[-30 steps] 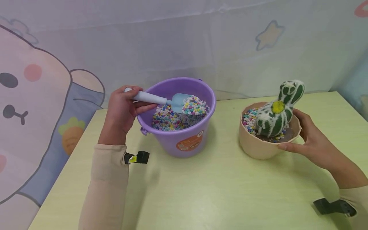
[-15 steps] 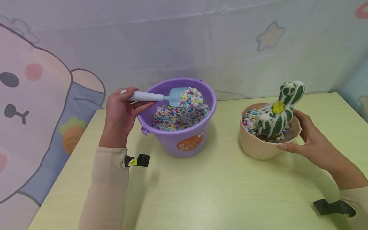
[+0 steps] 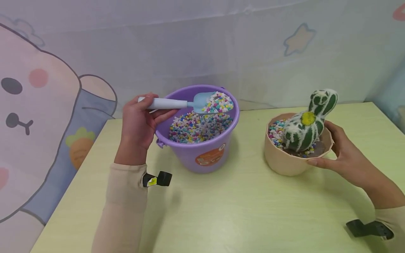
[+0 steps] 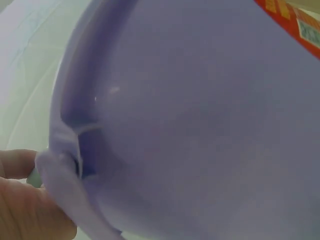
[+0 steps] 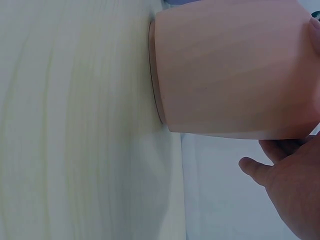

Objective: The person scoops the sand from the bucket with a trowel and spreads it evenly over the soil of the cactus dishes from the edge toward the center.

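Note:
My left hand (image 3: 139, 121) grips the handle of a pale blue scoop (image 3: 186, 103) heaped with coloured pebbles, held level over the purple bucket (image 3: 202, 154). The bucket holds more coloured pebbles (image 3: 196, 128); its wall (image 4: 200, 125) fills the left wrist view. My right hand (image 3: 343, 154) holds the side of a beige pot (image 3: 284, 161) at the right, thumb on the near rim, fingers behind. In the pot stands a green and white cactus (image 3: 305, 126) with a yellow top, with pebbles on the left and brown soil on the right. The pot's wall (image 5: 230, 70) shows in the right wrist view.
The pale green table (image 3: 237, 211) runs to the wall hanging with a cartoon rabbit (image 3: 34, 116) at the left. The bucket and pot stand roughly a hand's width apart.
The scoop has lifted out of the bucket's pebbles with a full load and shifted slightly right. The right hand and the pot have stayed in place.

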{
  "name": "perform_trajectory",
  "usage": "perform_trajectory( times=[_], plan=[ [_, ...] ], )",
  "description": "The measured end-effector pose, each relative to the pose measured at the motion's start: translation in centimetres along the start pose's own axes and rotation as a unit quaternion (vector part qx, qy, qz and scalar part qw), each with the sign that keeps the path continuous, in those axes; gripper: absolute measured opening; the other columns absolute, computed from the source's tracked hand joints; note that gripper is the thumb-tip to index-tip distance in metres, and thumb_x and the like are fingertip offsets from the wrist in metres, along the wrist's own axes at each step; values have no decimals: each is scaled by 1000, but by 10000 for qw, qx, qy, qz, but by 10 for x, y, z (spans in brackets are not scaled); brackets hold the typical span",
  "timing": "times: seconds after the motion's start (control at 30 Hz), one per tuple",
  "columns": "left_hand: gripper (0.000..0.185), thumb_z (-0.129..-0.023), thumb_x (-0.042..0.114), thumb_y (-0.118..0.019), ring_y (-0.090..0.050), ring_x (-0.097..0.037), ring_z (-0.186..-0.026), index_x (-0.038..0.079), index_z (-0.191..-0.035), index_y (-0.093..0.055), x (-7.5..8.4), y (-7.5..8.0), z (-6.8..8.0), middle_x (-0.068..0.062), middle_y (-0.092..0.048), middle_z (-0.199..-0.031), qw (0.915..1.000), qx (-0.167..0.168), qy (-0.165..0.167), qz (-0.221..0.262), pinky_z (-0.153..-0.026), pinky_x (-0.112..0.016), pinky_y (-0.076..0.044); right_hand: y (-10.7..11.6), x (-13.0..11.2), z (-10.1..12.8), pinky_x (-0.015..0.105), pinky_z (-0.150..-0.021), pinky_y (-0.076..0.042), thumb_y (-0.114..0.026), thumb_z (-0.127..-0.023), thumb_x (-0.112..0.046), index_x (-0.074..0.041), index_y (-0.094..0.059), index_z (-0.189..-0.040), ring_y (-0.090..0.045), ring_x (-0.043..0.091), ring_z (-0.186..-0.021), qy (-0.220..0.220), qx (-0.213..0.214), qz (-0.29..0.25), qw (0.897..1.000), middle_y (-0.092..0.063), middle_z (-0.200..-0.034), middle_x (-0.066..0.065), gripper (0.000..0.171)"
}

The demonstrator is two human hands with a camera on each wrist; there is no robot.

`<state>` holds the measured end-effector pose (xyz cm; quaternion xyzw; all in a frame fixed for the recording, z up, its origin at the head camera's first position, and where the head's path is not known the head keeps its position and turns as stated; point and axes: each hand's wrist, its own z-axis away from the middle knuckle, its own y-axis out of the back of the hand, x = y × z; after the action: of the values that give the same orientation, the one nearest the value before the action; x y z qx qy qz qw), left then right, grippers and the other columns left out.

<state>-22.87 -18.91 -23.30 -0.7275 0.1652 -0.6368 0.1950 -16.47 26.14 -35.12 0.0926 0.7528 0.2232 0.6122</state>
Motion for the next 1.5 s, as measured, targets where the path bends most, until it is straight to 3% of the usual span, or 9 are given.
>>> perform_trajectory(
  times=[0.13,0.33,0.6,0.93,1.13,1.5],
  plan=[
    [19,-105,4,-42,-72,-34,-78,-5,-93,-54,-1,-8,1,-18,-48,-102,10000,-31,23,-85,-77,-47,-58,0,1,0,58,-116,-3,-71,-87,5,-21,-1,-158,-8,17,-144,11,34,27,10000,-6,-159,16,102],
    [15,-106,6,-41,-72,-32,-81,-6,-101,-49,-5,-19,4,-20,-50,-105,9992,-196,97,-328,-79,-45,-58,1,3,1,67,-112,0,-70,-88,4,-18,0,-157,-5,23,-146,34,-1,-16,10000,-4,-159,18,101],
    [16,-106,10,-44,-73,-29,-80,-5,-108,-47,-14,-37,8,-23,-55,-105,9961,-591,105,-648,-79,-44,-59,1,1,1,63,-115,0,-70,-88,3,-18,1,-157,-3,26,-147,-47,11,6,10000,-2,-160,17,102],
    [16,-105,12,-47,-72,-33,-84,-3,-110,-46,-27,-65,9,-22,-57,-107,9915,-756,474,-949,-80,-41,-60,0,2,2,70,-110,3,-71,-87,3,-14,2,-157,0,33,-146,17,17,26,10000,-1,-159,22,103],
    [15,-105,11,-49,-71,-35,-86,-3,-109,-47,-32,-72,8,-23,-61,-107,9896,-807,524,-1074,-78,-41,-61,0,0,0,69,-111,0,-72,-87,1,-17,1,-157,-2,28,-147,-69,54,75,9999,-3,-160,18,103],
    [23,-104,15,-52,-71,-35,-86,-4,-115,-47,-39,-82,8,-26,-65,-105,9834,-994,578,-1406,-77,-41,-61,1,0,-1,71,-109,4,-72,-87,3,-11,3,-157,3,34,-146,70,10,65,10000,1,-159,23,104]
  ],
)
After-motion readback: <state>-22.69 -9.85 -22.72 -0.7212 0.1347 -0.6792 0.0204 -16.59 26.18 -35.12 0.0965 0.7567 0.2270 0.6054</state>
